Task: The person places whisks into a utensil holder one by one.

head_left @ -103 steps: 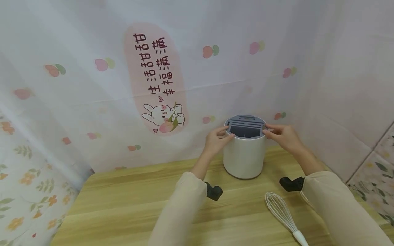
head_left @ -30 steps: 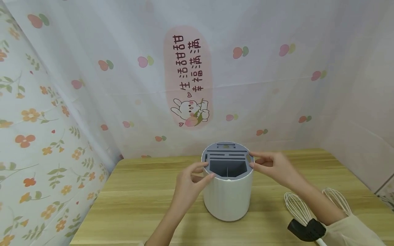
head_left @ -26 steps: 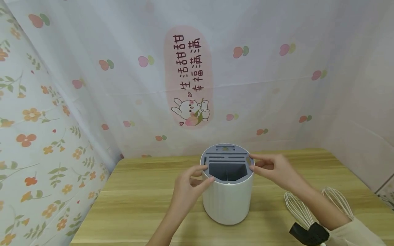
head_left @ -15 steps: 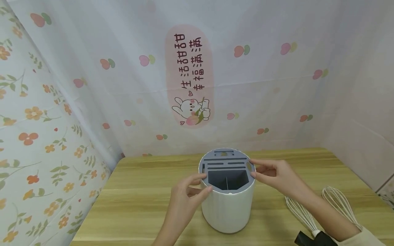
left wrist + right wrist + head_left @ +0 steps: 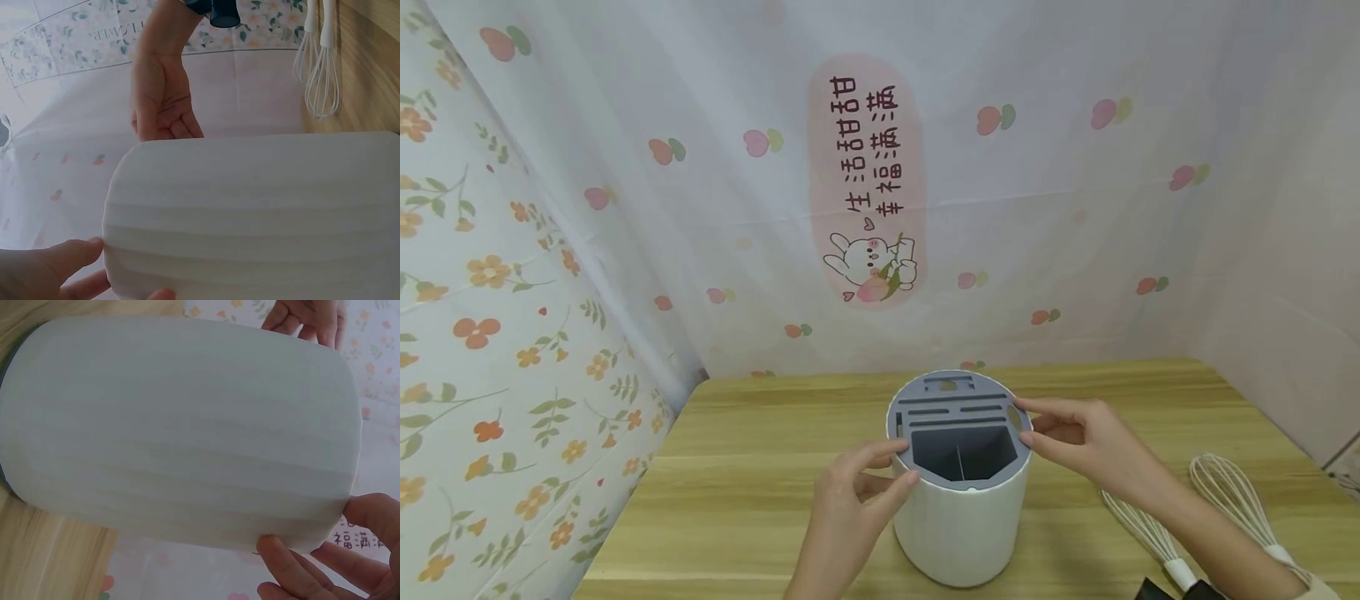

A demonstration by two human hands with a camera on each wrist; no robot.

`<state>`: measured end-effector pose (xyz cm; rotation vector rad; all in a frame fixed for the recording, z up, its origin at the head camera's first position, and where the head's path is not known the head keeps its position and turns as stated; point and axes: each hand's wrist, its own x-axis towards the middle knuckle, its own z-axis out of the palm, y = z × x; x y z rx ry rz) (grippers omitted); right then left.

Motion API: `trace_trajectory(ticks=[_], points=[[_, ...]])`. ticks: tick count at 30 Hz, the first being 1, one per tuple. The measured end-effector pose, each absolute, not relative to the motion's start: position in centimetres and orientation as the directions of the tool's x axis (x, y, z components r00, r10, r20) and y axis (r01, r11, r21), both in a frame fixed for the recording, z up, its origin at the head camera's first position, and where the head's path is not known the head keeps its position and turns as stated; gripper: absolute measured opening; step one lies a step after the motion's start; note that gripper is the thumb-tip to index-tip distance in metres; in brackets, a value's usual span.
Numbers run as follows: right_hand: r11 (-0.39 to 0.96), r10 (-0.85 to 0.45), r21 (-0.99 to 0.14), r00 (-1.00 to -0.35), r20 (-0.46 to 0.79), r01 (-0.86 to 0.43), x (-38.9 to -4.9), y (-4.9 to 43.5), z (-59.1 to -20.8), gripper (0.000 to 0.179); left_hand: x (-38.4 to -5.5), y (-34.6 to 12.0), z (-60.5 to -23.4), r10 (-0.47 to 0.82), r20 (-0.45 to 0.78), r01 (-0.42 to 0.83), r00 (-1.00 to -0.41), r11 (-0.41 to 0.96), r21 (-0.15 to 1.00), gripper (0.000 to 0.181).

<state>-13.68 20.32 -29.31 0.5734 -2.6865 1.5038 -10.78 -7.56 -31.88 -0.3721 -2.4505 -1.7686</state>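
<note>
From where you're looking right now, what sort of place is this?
Probably an improvised indoor tabletop setup, perhaps for kitchenware: a wood-grained table with printed fabric behind it, bearing a slotted white container and two whisks.

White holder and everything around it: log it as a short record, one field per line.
Main item: white holder, upright
Top: gray insert with a divided compartment
Left hand: grips the white holder's upper edge, left side
Right hand: grips the same edge, right side
Whisks: two, right of the white holder, partly behind the right forearm
Surface: wooden table
Backdrop: printed curtain
</note>
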Motion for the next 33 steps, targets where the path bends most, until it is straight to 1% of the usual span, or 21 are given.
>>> trace_trajectory(ticks=[8,12,16,19,21,24,26,29,31,33], points=[[0.483,-0.309,-0.811,-0.931,0.196,-0.331,-13.2,20.8,-29.5,0.044,-10.3,-7.3,-31.7,0.151,0.233,0.268,-0.961,0.279,0.922,0.030],[0.464,-0.349,-0.809,-0.914,0.207,-0.361,-13.5,21.1,-29.6,0.042,-10.5,-7.5,-31.7,0.156,0.244,0.280,-0.957,0.287,0.916,0.029],[0.406,-0.395,-0.820,-0.886,0.242,-0.404,-14.0,21.9,-29.7,0.037,-10.8,-7.5,-31.6,0.168,0.249,0.290,-0.954,0.303,0.908,0.028],[0.394,-0.385,-0.818,-0.883,0.268,-0.420,-14.1,23.2,-29.9,0.033,-10.9,-7.6,-31.5,0.173,0.244,0.288,-0.954,0.307,0.907,0.027],[0.414,-0.364,-0.812,-0.893,0.266,-0.411,-14.2,24.4,-30.0,0.032,-11.1,-7.6,-31.5,0.176,0.240,0.284,-0.955,0.303,0.910,0.027],[0.475,-0.324,-0.801,-0.919,0.226,-0.364,-14.3,26.4,-30.4,0.032,-11.2,-7.6,-31.6,0.176,0.238,0.282,-0.955,0.297,0.912,0.027],[0.519,-0.324,-0.782,-0.926,0.194,-0.345,-14.4,27.9,-30.9,0.032,-11.3,-7.6,-31.6,0.177,0.250,0.294,-0.952,0.295,0.909,0.027],[0.578,-0.368,-0.744,-0.921,0.129,-0.335,-14.7,30.1,-32.0,0.033,-11.4,-7.6,-31.6,0.174,0.262,0.304,-0.949,0.291,0.907,0.027],[0.597,-0.421,-0.723,-0.903,0.086,-0.347,-14.7,31.5,-33.0,0.035,-11.4,-7.6,-31.7,0.172,0.269,0.310,-0.948,0.289,0.906,0.027],[0.611,-0.454,-0.720,-0.891,0.020,-0.328,-14.7,32.8,-34.0,0.036,-11.4,-7.6,-31.7,0.168,0.266,0.305,-0.949,0.287,0.908,0.027]])
